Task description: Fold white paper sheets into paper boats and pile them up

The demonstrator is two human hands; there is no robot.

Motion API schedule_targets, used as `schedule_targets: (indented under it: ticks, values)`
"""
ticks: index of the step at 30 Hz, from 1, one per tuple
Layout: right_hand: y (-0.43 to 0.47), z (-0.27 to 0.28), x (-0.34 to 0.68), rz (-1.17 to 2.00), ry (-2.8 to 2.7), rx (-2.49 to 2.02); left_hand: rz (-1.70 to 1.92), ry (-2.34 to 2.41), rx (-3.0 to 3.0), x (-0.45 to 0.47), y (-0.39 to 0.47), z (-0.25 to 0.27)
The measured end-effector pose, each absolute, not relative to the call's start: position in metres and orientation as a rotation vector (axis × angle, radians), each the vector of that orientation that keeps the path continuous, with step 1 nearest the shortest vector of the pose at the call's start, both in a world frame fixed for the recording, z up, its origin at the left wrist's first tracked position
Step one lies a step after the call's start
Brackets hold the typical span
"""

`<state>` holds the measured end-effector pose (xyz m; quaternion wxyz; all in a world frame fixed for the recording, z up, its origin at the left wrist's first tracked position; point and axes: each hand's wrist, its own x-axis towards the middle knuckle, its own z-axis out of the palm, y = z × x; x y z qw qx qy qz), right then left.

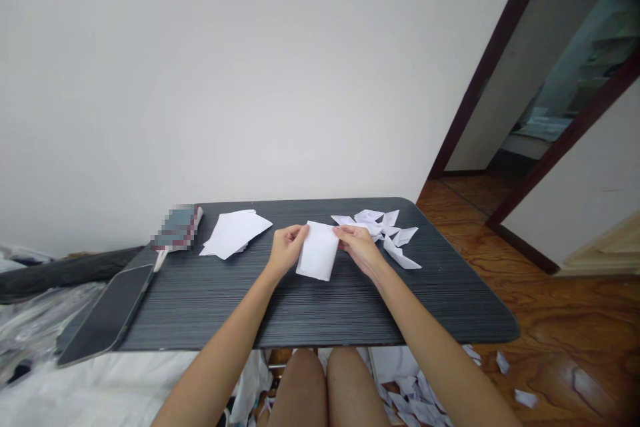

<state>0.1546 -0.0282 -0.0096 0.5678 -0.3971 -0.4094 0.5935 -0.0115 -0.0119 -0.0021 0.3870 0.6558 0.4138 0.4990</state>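
A small folded sheet of white paper (318, 252) is held up over the dark table, its lower edge tilted toward me. My left hand (289, 247) pinches its upper left side between thumb and fingers. At the upper right corner, my right hand (357, 245) grips it the same way. Just beyond my right hand lies a loose pile of folded white paper pieces (400, 255) with pointed ends. To the left of my left hand rests a stack of white paper sheets (235, 233), spread unevenly.
On the dark table (210, 320), a tablet-like dark device (107, 313) lies at the left edge, near a blurred-out item (176, 227). A white wall rises behind. Below the table, many folded papers (415, 400) fill a box, with scraps (525, 398) on the wooden floor.
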Motion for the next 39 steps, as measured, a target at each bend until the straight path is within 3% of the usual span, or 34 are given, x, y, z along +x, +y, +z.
schedule_targets:
  ticks: [20,28,33,37,39]
  values:
    - [-0.033,-0.017,0.145,1.476,-1.180,-1.037,1.562,1.072,1.341,-0.014,0.001,-0.011]
    - [-0.031,-0.016,0.150,0.620,-1.332,-1.204,1.508,1.099,1.493,-0.012,0.000,-0.013]
    - [-0.037,-0.014,0.153,0.198,-1.598,-1.279,1.893,1.347,2.206,-0.020,-0.011,-0.006]
    - [-0.038,-0.018,0.148,0.134,-1.858,-1.169,1.423,0.934,2.981,-0.013,-0.025,0.002]
    - [-0.038,-0.020,0.146,0.144,-1.956,-1.132,1.233,0.873,3.090,-0.008,-0.029,0.004]
